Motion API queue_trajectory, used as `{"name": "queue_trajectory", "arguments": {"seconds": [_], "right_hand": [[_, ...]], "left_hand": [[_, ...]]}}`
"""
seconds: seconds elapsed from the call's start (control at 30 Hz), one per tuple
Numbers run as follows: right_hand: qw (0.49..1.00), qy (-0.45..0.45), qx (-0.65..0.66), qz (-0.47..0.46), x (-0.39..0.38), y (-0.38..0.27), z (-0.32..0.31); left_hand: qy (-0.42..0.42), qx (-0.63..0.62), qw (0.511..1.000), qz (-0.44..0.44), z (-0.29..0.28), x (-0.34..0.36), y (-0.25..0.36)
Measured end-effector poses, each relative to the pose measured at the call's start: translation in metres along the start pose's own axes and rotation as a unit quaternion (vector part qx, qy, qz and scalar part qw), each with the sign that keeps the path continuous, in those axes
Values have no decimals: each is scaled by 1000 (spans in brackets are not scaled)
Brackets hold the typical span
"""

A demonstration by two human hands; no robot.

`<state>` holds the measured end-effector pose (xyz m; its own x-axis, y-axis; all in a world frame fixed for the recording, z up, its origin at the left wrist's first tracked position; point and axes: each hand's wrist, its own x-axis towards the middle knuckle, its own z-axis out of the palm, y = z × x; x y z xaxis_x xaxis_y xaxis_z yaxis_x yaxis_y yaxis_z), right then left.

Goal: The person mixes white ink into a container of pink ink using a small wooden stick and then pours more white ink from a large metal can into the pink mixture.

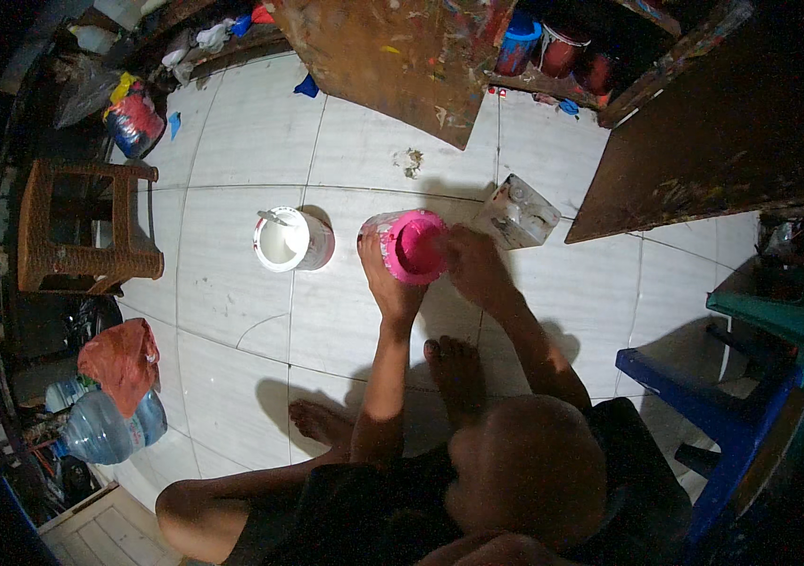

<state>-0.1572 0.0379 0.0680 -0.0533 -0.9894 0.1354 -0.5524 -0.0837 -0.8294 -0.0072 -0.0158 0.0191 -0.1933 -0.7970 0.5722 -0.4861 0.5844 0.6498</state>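
Note:
On the white tiled floor, a paint tub (392,251) with a bright pink rim tilts toward me, and deep pink paint shows inside. My left hand (389,286) is wrapped round its left and near side. At the tub's right rim my right hand (473,268) has its fingers curled together; whatever they hold is blurred and hidden. To the left stands a white tub (318,253) of white paint, with a spoon-like handle (273,218) leaning over its rim. A paint-stained, square-sided container (521,213) is on the floor just beyond my right hand.
Brown wooden doors (402,57) stand open at the back, with a blue pail (518,45) on a shelf between them. On the left are a brown woven-pattern stool (91,226) and a large water bottle (105,429). A blue plastic stool (704,406) is at right.

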Motion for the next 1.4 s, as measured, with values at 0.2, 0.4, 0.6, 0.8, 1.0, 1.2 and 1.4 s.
{"name": "queue_trajectory", "arguments": {"seconds": [0.2,0.4,0.6,0.8,1.0,1.2,1.4], "right_hand": [[1000,9,2,8,0,7,-6],[995,63,5,78,5,-3,-11],[994,53,17,90,6,-6,-17],[995,-10,6,101,12,-17,-20],[994,37,21,98,14,-10,-20],[994,-16,48,95,14,-18,-29],[995,-51,54,59,15,-11,-29]], "left_hand": [[2,0,1000,14,1,-2,2],[-7,-4,1000,-7,-4,-4,-2],[30,29,999,16,-2,0,8],[-33,-72,992,-101,-5,-2,-1],[17,1,997,-70,-5,-5,7],[19,-8,999,-33,3,-19,-9],[15,-18,999,-30,0,-10,-3]]}}
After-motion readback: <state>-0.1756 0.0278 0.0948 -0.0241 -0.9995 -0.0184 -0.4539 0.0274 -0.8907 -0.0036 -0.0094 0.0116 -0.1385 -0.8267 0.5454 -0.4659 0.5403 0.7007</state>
